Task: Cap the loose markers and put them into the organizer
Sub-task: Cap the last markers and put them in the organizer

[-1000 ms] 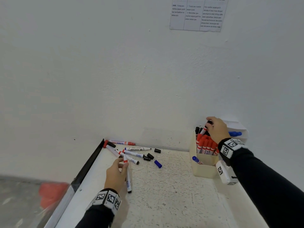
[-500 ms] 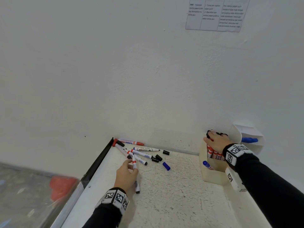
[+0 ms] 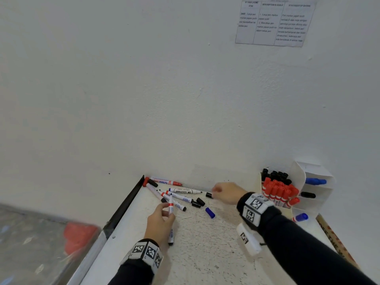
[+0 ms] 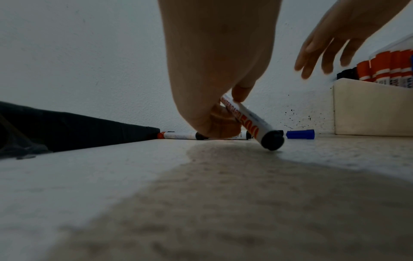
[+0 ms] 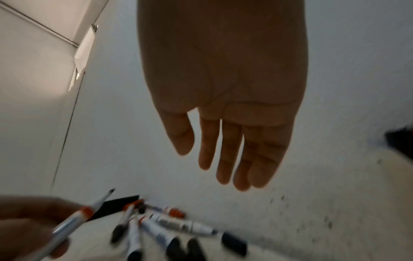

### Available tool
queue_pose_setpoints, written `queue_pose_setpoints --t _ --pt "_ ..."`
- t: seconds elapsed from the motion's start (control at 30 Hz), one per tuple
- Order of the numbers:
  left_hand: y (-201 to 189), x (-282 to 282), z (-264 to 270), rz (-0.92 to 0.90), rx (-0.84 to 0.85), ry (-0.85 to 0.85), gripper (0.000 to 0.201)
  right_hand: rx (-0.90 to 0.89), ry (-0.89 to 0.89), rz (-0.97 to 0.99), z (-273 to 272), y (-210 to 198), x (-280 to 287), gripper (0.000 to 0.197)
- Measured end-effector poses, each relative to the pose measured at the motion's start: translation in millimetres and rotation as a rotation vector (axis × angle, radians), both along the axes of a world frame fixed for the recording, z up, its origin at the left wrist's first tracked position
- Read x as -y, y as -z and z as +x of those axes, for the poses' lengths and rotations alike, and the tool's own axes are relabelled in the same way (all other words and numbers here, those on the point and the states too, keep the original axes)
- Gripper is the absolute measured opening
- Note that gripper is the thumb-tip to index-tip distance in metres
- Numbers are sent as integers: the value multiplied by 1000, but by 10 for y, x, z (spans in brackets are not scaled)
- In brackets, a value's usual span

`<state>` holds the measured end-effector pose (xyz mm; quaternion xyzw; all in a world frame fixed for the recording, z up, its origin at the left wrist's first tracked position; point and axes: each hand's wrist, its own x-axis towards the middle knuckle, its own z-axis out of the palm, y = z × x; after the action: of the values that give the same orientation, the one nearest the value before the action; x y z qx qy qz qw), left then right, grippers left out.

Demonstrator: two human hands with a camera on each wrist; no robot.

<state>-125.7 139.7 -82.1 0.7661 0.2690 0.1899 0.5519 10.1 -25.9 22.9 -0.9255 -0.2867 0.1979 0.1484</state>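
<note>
My left hand [image 3: 162, 219] grips an uncapped white marker with a red band [image 3: 170, 208], tip pointing away from me, its black end [image 4: 272, 141] near the table. My right hand [image 3: 225, 193] hovers empty with straight fingers [image 5: 225, 159] just above a loose black cap [image 3: 209, 195]. Several loose markers [image 3: 178, 197] lie in the far left corner, with two more black caps [image 3: 198, 202] and a blue cap [image 3: 210, 212] beside them. The white organizer [image 3: 314, 190] at the right holds several red-capped [image 3: 279, 192] and black-capped markers.
The speckled white table [image 3: 205, 254] ends at a black edge strip [image 3: 123, 206] on the left and meets the wall at the back. A blue-capped marker [image 3: 301, 217] lies low by the organizer. A wooden ruler [image 3: 333, 237] lies at the far right.
My right hand left the organizer and swung left, over the black cap. My left hand has tilted its marker's tip upward and moved slightly.
</note>
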Motion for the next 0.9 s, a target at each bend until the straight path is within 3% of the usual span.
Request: queue_pose_setpoints --t 0.13,0.3,0.37,0.53,0.7,0.8,0.9 --pt "19 -16 6 25 -9 9 35 -56 -27 -194 -90 484 -100 51" --pt "28 -29 17 81 -21 17 32 32 93 -53 -145 811 -43 33" --pt "37 -35 20 92 -25 21 32 51 123 -20 -130 840 -29 15" --pt "39 -43 23 149 -29 26 32 42 162 124 -147 832 -67 38" --pt "28 -13 12 113 -26 10 34 70 154 318 -187 760 -140 20" --pt "15 -3 13 29 -38 9 34 73 165 415 -201 740 -188 20" --pt "4 -18 20 7 -52 7 33 103 146 384 -189 763 -228 24"
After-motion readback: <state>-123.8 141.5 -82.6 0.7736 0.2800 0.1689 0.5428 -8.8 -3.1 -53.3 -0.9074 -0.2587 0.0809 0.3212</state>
